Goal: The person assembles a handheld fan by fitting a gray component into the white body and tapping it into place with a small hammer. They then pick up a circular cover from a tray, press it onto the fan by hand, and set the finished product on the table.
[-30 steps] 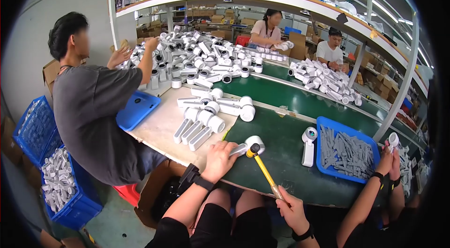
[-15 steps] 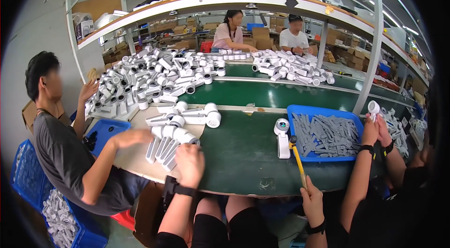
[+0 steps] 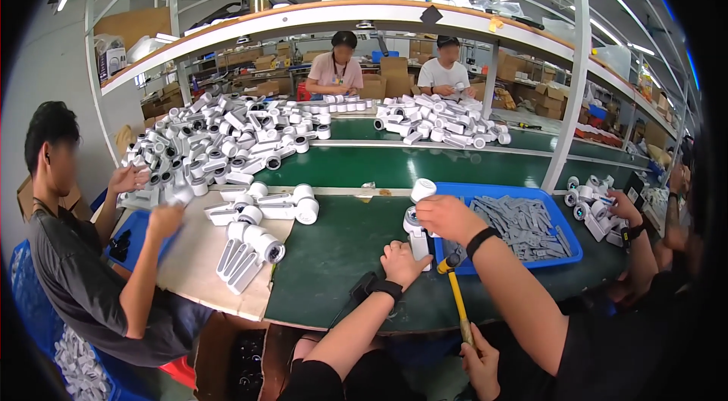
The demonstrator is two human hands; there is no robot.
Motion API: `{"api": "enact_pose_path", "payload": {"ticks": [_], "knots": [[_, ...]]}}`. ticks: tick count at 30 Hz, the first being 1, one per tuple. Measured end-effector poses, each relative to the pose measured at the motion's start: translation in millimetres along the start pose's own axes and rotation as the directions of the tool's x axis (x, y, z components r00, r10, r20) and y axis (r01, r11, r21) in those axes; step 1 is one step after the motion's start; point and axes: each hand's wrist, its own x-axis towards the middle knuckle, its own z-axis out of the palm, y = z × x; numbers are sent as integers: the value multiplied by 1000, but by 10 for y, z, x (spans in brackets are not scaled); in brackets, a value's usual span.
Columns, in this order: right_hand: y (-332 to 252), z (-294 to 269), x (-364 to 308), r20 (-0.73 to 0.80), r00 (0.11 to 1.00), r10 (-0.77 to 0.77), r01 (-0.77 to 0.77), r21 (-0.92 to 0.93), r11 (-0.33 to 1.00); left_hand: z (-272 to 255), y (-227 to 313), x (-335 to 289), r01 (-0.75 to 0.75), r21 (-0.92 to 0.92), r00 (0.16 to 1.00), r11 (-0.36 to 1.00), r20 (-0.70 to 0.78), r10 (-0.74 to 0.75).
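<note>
My left hand (image 3: 406,264) is closed around the lower handle of a white round-headed handle unit (image 3: 418,244) on the green bench, beside the blue tray. Low at the bench edge, my right hand (image 3: 479,364) grips a hammer (image 3: 459,299) with a yellow handle; its dark head is by the tray's near left corner. A co-worker's hand (image 3: 447,217) reaches in from the right over the unit's head and partly hides it. Another white round head (image 3: 423,189) shows just beyond that hand.
Grey flat strips (image 3: 516,223) fill the blue tray (image 3: 572,238). More white units (image 3: 250,249) lie on the cardboard at left, and a large heap (image 3: 227,139) stands behind. A co-worker (image 3: 91,264) sits at left. A metal post (image 3: 570,90) rises behind the tray.
My left hand has moved right from the units on the cardboard to the one by the tray. The right-hand co-worker's arm has reached across. My right hand and the hammer are slightly lower.
</note>
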Motion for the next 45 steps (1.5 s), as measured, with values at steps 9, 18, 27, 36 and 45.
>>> {"api": "enact_pose_path", "payload": {"ticks": [9,18,27,36,45], "knots": [[-67,180,-79,123,992,-4,4,-4,1000,-932,-478,-286,143,-237,946,961,319,-62],[-269,554,62,392,887,-243,330,-172,928,-1643,-1139,-1120,-146,-264,987,953,-103,123],[-624,929,183,514,719,-468,609,-141,780,-1726,-1396,-1249,-113,-349,980,930,-192,47],[-782,955,172,581,720,-381,606,-257,753,-1687,-1427,-1258,-94,-358,980,929,-196,24],[-660,978,202,615,727,-305,553,-263,790,-1675,-1414,-1286,-141,-298,970,944,-234,71]]}}
